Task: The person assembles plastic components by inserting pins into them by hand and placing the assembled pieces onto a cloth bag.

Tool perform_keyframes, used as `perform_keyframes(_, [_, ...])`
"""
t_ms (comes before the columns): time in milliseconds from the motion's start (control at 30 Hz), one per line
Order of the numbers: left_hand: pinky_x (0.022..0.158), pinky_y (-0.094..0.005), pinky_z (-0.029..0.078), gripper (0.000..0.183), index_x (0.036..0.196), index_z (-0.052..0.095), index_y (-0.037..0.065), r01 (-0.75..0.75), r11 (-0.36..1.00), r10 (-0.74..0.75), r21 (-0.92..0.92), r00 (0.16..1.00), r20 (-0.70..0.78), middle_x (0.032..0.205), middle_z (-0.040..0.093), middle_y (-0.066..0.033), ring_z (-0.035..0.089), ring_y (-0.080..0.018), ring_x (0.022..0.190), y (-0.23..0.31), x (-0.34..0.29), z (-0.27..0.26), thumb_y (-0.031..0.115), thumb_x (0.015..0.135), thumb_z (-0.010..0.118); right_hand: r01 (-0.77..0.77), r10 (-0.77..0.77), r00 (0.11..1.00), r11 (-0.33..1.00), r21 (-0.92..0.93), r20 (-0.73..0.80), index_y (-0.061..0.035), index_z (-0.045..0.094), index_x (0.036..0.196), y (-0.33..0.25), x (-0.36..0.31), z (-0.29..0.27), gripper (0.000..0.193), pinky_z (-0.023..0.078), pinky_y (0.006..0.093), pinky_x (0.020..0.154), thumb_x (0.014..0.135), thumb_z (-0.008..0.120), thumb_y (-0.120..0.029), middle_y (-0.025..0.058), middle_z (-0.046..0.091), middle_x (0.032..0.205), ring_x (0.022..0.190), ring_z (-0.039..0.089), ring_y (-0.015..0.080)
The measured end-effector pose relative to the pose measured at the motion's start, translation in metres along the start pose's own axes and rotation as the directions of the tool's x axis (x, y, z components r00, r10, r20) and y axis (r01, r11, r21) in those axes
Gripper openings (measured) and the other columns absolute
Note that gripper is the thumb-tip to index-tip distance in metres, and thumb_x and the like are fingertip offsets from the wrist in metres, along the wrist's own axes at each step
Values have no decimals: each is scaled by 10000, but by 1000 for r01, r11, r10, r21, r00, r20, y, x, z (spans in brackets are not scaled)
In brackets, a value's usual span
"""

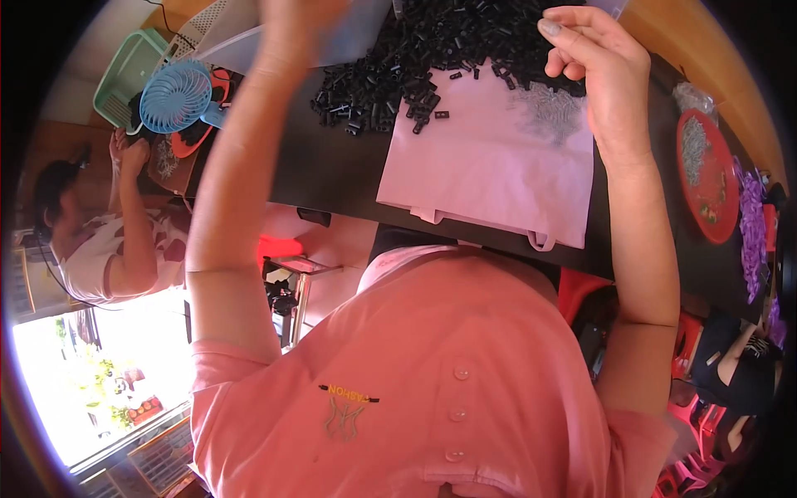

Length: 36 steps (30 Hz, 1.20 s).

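My left hand [303,21] reaches to the top edge, where its fingers run out of the picture. To the right, my right hand [610,70] hovers by a heap of small black plastic pieces [490,33]. Its thumb and forefinger are drawn together in a pinch and the other fingers curl in; anything between them is too small to make out. Below the heap, a pink cloth bag [490,178] lies flat on the dark table [332,178]. On the bag rest several stray black pieces [423,108] and a scatter of thin silvery metal pins [552,112].
A blue fan [176,95] and a green basket [124,79] stand at left, near a co-worker [116,241]. A red plate [710,199] with silvery pins and purple strips [751,224] lie at right. Another person [735,365] sits beyond. A translucent sheet [353,33] lies by my left hand.
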<state>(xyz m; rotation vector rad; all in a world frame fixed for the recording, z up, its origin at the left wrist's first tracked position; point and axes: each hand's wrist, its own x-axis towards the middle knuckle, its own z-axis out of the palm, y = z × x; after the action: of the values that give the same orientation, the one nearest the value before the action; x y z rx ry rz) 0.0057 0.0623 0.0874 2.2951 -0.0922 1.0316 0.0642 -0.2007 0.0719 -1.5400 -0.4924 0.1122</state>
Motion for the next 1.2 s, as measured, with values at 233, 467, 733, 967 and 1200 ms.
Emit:
perform_keyframes(233, [672, -322, 511, 145, 871, 669, 19, -55, 993, 98, -100, 866, 490, 820, 640, -107, 641, -216, 726, 22, -71, 112, 97, 754, 704, 49, -45, 998, 995, -83, 53, -32, 686, 950, 32, -4, -12, 133, 329, 173, 539, 841, 696, -107, -46, 582, 673, 575, 504, 27])
perform_keyframes(467, [703, -411, 513, 71, 828, 624, 44, -273, 959, 211, 81, 872, 442, 874, 609, -120, 624, -329, 824, 11, -85, 138, 88, 776, 641, -18, 20, 1000, 998, -59, 19, -18, 672, 876, 50, -9, -21, 105, 356, 203, 493, 808, 713, -87, -25, 593, 643, 516, 476, 40])
perform_keyframes(733, [687, -410, 516, 52, 818, 616, 38, -352, 930, 272, 103, 851, 449, 866, 596, -126, 616, -337, 817, 7, -85, 136, 70, 777, 622, 29, -25, 999, 994, -109, 37, -30, 676, 864, 57, -9, -18, 63, 370, 209, 488, 817, 698, -67, -29, 591, 636, 520, 471, 41])
perform_keyframes(967, [570, -304, 467, 124, 926, 632, 17, 252, 928, -75, -275, 848, 524, 784, 616, -31, 584, -157, 676, 14, -81, 114, 132, 881, 634, 40, -31, 998, 987, -153, 57, -34, 684, 876, 63, -9, -17, 70, 370, 202, 492, 821, 690, -76, -28, 591, 646, 535, 467, 39])
perform_keyframes(1200, [507, -220, 385, 179, 936, 636, 23, 752, 525, -313, -399, 606, 731, 781, 608, -22, 542, -89, 649, 29, -71, 93, 198, 945, 604, 58, -28, 979, 988, -141, 202, -31, 679, 914, 74, -12, -10, 94, 419, 219, 564, 839, 671, -86, -16, 623, 727, 636, 508, 48])
